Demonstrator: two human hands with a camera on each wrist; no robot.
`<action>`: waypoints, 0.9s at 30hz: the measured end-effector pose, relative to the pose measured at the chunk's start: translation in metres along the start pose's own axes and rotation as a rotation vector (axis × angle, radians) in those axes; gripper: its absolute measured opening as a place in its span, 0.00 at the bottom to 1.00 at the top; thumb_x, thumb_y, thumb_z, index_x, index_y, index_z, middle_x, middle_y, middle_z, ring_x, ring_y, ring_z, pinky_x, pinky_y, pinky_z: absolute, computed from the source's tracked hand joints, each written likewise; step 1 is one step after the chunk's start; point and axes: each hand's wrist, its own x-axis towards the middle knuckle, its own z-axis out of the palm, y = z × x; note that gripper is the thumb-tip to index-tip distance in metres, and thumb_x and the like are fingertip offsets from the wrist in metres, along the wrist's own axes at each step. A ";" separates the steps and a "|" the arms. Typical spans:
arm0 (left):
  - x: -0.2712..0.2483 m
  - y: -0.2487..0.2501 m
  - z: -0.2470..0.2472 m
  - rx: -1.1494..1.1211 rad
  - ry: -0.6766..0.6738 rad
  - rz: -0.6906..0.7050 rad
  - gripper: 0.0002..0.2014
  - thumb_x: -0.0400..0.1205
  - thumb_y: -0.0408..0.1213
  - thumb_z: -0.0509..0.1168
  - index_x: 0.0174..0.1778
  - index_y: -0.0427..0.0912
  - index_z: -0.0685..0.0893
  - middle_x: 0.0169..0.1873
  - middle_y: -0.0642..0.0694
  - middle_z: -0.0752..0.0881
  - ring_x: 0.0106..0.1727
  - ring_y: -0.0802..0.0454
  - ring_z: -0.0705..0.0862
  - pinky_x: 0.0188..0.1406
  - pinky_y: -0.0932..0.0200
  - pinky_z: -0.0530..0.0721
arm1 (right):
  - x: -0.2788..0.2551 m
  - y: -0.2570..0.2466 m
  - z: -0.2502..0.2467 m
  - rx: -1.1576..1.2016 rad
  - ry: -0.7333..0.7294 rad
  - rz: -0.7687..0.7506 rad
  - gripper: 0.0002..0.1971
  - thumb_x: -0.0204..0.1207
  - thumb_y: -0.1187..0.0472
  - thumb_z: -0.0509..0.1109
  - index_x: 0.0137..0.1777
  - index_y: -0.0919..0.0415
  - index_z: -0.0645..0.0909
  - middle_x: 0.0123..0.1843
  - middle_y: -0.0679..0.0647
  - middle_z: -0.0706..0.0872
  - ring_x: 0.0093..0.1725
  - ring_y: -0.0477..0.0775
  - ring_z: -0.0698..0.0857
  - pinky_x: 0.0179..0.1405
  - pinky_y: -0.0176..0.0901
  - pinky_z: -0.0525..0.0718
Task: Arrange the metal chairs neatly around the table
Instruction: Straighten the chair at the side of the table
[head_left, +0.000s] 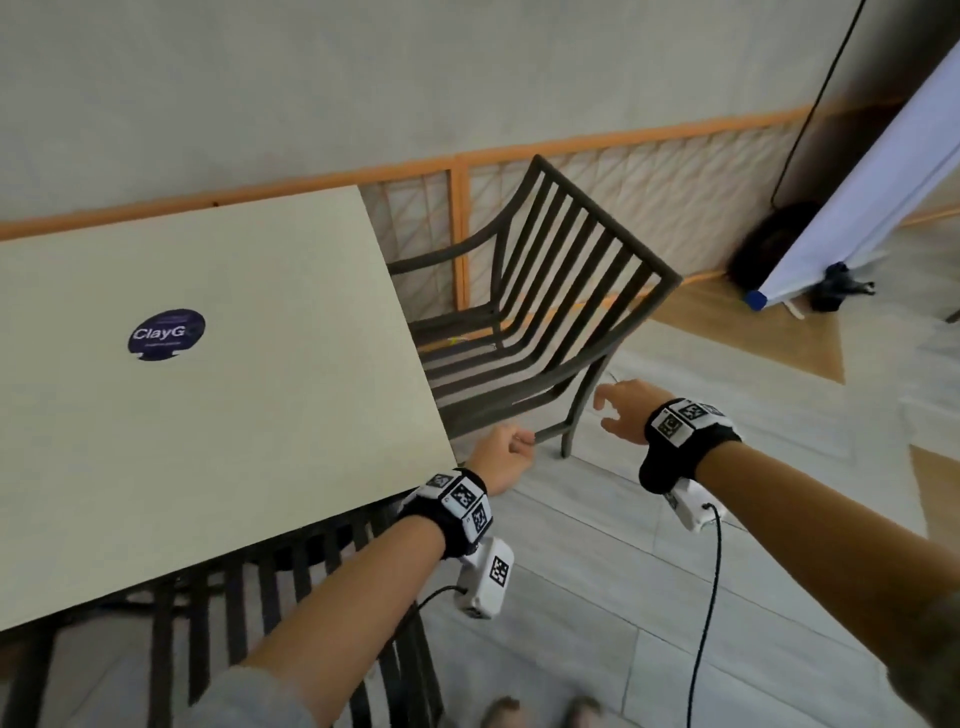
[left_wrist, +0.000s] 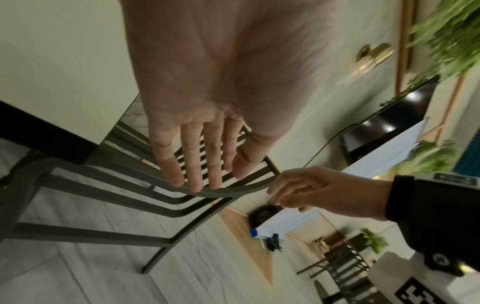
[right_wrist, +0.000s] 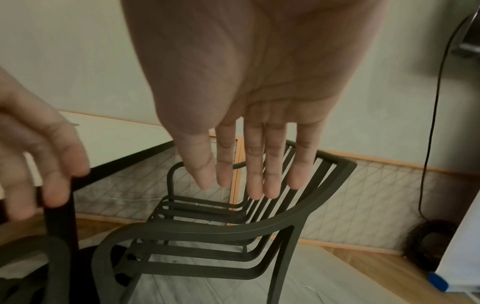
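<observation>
A dark metal slatted armchair (head_left: 545, 291) stands at the right end of the cream-topped table (head_left: 234, 415), its seat partly under the edge. My left hand (head_left: 506, 447) is at the front of the chair's near armrest (left_wrist: 221, 191); in the left wrist view its fingers (left_wrist: 197, 181) lie straight with the tips on the rail. My right hand (head_left: 615, 410) hovers open with spread fingers just right of the chair's near rear leg, touching nothing. The right wrist view has this hand (right_wrist: 246, 185) in front of the chair (right_wrist: 233, 230).
A second dark metal chair (head_left: 249, 597) sits under the table's near edge, by my left forearm. A low orange-framed mesh fence (head_left: 623, 171) runs behind the chair. A white banner (head_left: 883, 208), black cable (head_left: 810, 104) and dark bundle (head_left: 769, 244) stand at the right.
</observation>
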 end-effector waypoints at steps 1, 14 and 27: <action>0.016 -0.002 0.004 0.011 0.009 -0.019 0.16 0.80 0.32 0.65 0.64 0.38 0.79 0.60 0.38 0.85 0.62 0.44 0.84 0.56 0.59 0.78 | 0.019 0.011 0.003 0.003 -0.004 -0.002 0.13 0.77 0.54 0.66 0.60 0.53 0.77 0.60 0.59 0.83 0.57 0.64 0.82 0.54 0.55 0.83; 0.209 -0.073 0.032 0.155 0.425 -0.375 0.27 0.78 0.25 0.61 0.74 0.47 0.72 0.78 0.42 0.70 0.80 0.42 0.67 0.76 0.40 0.72 | 0.247 0.089 0.072 -0.168 0.072 -0.161 0.25 0.77 0.60 0.65 0.74 0.49 0.67 0.78 0.57 0.69 0.78 0.60 0.65 0.75 0.63 0.64; 0.276 -0.108 0.054 0.113 0.546 -0.413 0.17 0.81 0.27 0.61 0.61 0.44 0.87 0.59 0.38 0.87 0.78 0.37 0.66 0.81 0.41 0.62 | 0.286 0.105 0.113 -0.280 0.062 -0.267 0.18 0.81 0.45 0.58 0.71 0.39 0.67 0.64 0.58 0.82 0.67 0.63 0.75 0.71 0.64 0.64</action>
